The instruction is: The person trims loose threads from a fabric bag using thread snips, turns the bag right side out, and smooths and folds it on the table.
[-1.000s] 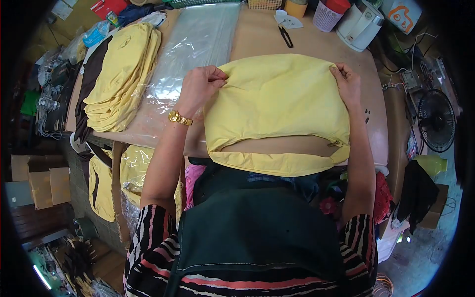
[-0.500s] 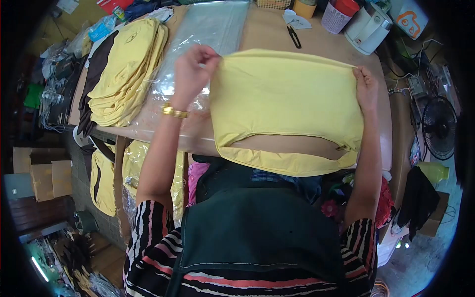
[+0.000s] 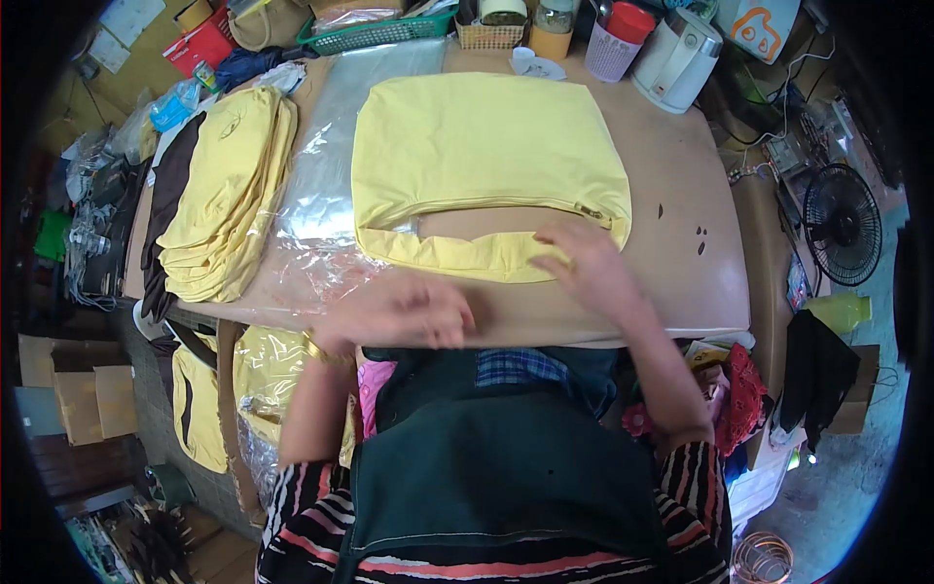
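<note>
A yellow cloth bag lies flat on the tan table, its strap curving toward me and a short zipper end showing at the right of the opening. My right hand is at the strap's right part, fingers bent and slightly apart; whether they touch the cloth is unclear. Below the strap, near the table's front edge, my left hand is blurred by motion and apart from the bag. A gold bracelet is on the left wrist.
Stacked yellow pieces lie at the left beside dark cloth. Clear plastic sheets are between stack and bag. At the back are a green basket, a purple cup and a white kettle. A fan stands right.
Both hands have let go of the bag's far corners and come down toward me. The bag now lies farther from me and to the left. The black snips are no longer visible.
</note>
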The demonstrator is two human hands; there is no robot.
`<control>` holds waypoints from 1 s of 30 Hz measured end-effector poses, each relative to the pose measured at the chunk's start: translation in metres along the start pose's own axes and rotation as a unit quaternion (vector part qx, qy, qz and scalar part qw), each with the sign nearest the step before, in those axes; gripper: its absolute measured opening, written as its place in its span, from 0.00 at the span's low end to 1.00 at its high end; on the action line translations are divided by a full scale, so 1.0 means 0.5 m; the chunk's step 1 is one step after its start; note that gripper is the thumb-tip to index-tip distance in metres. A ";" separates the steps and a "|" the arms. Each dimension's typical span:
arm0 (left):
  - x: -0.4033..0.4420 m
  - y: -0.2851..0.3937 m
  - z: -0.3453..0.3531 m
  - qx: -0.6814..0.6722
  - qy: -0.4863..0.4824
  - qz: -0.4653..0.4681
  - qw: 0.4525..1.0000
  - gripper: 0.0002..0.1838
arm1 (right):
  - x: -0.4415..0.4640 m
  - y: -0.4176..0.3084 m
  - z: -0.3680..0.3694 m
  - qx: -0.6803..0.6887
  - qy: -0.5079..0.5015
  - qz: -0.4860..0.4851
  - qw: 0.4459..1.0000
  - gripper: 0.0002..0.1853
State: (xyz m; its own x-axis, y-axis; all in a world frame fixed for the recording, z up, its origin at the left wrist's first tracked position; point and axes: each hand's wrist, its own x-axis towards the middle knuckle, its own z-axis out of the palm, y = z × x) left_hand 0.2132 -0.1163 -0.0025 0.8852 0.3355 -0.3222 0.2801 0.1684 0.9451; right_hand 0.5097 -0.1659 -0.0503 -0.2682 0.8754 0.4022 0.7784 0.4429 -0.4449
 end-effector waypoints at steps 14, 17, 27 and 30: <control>0.133 -0.150 0.138 -0.473 0.256 0.138 0.832 0.21 | -0.005 0.004 0.064 -0.059 0.081 0.030 0.994 0.05; 0.137 -0.153 0.131 -0.475 0.281 0.126 0.824 0.20 | -0.007 0.008 0.043 -0.028 0.056 0.040 0.997 0.04; 0.136 -0.127 -0.021 -0.486 0.455 0.263 0.698 0.25 | -0.024 -0.015 -0.045 -0.084 0.156 0.032 0.984 0.05; 0.143 -0.104 -0.021 -0.489 0.455 0.268 0.694 0.25 | -0.036 -0.008 -0.040 -0.120 0.154 0.090 0.977 0.05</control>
State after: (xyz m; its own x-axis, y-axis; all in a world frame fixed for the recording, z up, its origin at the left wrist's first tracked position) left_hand 0.2579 -0.0915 -0.0753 0.0386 0.9645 -0.2613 -0.7796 0.1926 0.5959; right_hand 0.5230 -0.1873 -0.0397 0.0397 0.8190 0.5724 0.9175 0.1970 -0.3455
